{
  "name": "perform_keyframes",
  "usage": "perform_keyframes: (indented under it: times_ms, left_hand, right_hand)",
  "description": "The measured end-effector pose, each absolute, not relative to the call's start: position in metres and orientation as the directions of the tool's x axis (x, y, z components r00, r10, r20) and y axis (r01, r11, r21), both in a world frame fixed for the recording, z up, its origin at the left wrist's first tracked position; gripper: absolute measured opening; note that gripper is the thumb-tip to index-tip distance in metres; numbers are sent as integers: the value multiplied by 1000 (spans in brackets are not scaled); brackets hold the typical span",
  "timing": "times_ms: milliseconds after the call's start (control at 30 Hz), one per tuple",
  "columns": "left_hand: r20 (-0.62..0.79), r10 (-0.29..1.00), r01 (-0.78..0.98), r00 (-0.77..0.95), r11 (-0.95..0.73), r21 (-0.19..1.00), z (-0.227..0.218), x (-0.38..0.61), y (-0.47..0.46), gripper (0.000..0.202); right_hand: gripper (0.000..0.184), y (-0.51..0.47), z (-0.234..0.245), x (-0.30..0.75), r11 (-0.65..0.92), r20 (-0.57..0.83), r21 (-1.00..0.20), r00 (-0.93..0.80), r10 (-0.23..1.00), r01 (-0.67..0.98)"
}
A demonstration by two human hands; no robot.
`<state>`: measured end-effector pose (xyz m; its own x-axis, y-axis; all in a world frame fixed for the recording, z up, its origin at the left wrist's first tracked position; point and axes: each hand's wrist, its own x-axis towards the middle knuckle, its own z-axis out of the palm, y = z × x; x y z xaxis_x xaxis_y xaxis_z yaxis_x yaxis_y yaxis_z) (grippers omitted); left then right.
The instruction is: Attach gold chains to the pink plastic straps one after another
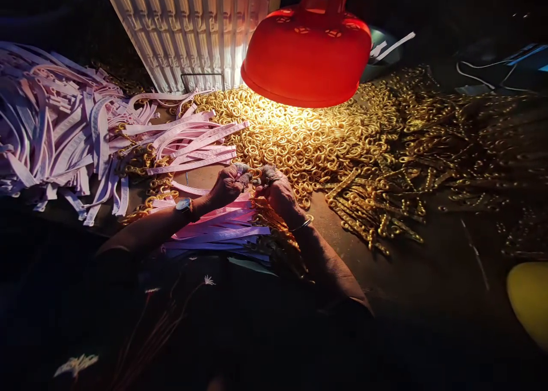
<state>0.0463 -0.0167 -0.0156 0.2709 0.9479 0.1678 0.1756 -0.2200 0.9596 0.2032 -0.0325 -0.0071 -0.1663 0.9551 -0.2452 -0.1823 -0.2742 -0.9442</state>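
The left hand [229,186] and right hand [279,192] nearly meet, fingers curled; I cannot tell whether either grip is pinching the small gold ring [256,174] between them. Pale pink straps [218,225] lie between the 2 forearms. Beyond, loose gold metal rings [295,142] cover the bench [449,254] beneath 1 red lampshade [306,57]; gold chains [377,202] fan out rightward.

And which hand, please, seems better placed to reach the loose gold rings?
Probably the right hand: it sits beside the gold rings, while the left hand is nearer the pink straps.
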Motion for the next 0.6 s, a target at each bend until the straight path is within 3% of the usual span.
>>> perform_keyframes:
  times_ms: [133, 300, 500, 600]
  left_hand:
    - [-4, 945, 71, 326, -20, 997, -9, 51, -13, 23]
    - [-122, 910, 48, 397, 113, 992, -10, 50, -8, 30]
    - [-163, 904, -34, 394, 192, 981, -12, 50, 3, 37]
    - [-315, 878, -48, 361, 354, 934, -14, 51, 11, 37]
  right_hand:
    - [31, -38, -8, 203, -84, -84, -996, -85, 993, 8]
    - [38, -35, -11, 206, -22, -31, -970, -30, 999, 241]
    - [31, -15, -15, 206, 64, 48, -955, -64, 997, 291]
    - [22, -7, -24, 204, 170, 184, -898, -7, 983, 406]
